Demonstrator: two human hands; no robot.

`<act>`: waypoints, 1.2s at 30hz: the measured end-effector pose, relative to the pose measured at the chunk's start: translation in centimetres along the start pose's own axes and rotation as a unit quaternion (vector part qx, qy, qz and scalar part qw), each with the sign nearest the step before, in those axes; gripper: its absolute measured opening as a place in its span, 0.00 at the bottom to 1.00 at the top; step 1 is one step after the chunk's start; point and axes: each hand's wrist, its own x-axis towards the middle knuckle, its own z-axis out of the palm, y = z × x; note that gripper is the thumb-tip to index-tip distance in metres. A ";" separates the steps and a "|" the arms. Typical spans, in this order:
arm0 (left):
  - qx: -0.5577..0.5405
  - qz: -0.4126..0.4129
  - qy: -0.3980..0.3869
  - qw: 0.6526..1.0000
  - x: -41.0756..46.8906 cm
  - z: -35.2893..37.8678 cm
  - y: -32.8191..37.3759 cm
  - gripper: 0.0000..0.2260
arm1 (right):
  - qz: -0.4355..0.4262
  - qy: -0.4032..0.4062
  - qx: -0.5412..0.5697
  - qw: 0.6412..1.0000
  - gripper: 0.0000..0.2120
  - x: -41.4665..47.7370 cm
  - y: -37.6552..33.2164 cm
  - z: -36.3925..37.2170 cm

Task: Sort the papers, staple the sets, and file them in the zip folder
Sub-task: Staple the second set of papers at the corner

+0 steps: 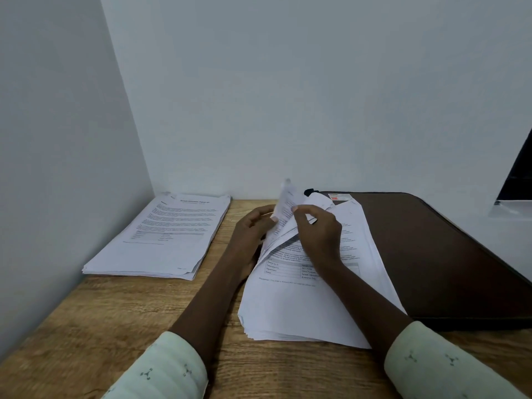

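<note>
Sorting step: our left hand and right hand both pinch top sheets lifted off the middle stack. Next: separate one cleanly, onto left pile.

Wooden table — pale walls

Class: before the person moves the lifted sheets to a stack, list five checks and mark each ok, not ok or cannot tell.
1. Left hand holds the lifted sheets: ok.
2. Right hand pinches the same sheets: ok.
3. Middle stack squared: not ok, its edges are fanned.
4. Top of left stack free to take sheets: ok.
5. Folder unzipped for filing: cannot tell.
</note>
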 end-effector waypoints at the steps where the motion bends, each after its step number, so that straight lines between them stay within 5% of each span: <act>1: 0.010 0.007 -0.028 1.000 0.0 0.1 0.0 0.11 | 0.011 -0.006 0.007 1.000 0.10 0.0 -0.1 0.0; 5: 0.038 0.011 -0.084 0.996 -0.1 0.3 -0.1 0.14 | 0.041 -0.017 0.012 0.999 0.11 0.1 -0.4 -0.1; 13: 0.052 -0.007 -0.042 0.998 0.0 0.3 -0.2 0.25 | 0.074 -0.023 0.010 0.997 0.16 0.4 0.0 0.0; 18: 0.047 -0.015 0.005 0.999 -0.2 0.3 0.0 0.13 | 0.123 -0.026 0.049 0.991 0.21 0.3 -0.1 -0.2; 26: -0.024 -0.056 0.059 0.996 -0.1 -0.1 -0.3 0.16 | 0.122 0.021 0.047 0.991 0.12 0.5 0.1 -0.2; 30: -0.076 -0.059 -0.034 0.995 -0.2 -0.1 0.4 0.15 | 0.096 0.006 0.038 0.995 0.13 0.6 0.1 -0.3; 33: -0.031 -0.096 -0.151 0.983 -0.8 -0.1 1.2 0.19 | 0.069 -0.083 0.111 0.988 0.09 0.4 -0.3 0.1; 36: 0.068 -0.122 -0.103 0.985 -0.9 0.0 1.1 0.12 | 0.080 -0.097 0.166 0.978 0.11 0.4 -0.2 0.4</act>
